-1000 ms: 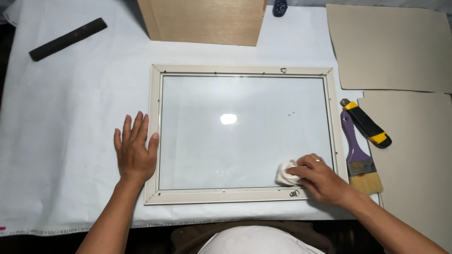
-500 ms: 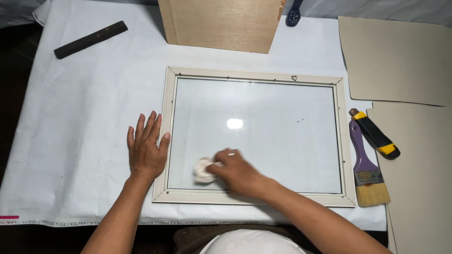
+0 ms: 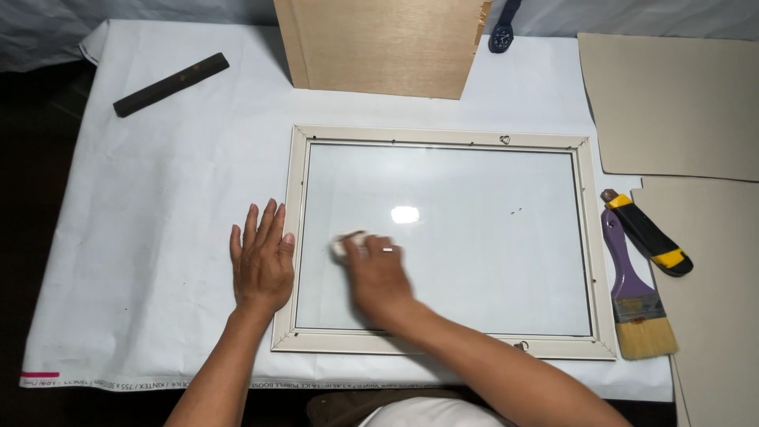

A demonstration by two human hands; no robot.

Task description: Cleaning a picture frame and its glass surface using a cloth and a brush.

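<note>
A cream picture frame [image 3: 443, 136] lies face down on white paper, its glass pane [image 3: 474, 237] showing a lamp's reflection. My right hand [image 3: 378, 273] presses a small white cloth [image 3: 348, 239] on the left part of the glass. My left hand [image 3: 262, 261] lies flat, fingers spread, on the paper against the frame's left rail.
A purple-handled paintbrush [image 3: 632, 292] and a black and yellow utility knife [image 3: 648, 233] lie right of the frame. Grey cardboard sheets [image 3: 672, 103] fill the right side. A plywood board [image 3: 379, 47], a dark wooden bar [image 3: 170, 84] and a wristwatch [image 3: 501, 35] lie at the back.
My right hand has swept the cloth across the glass from the lower right corner to the left and then upward. My left hand has stayed flat by the frame.
</note>
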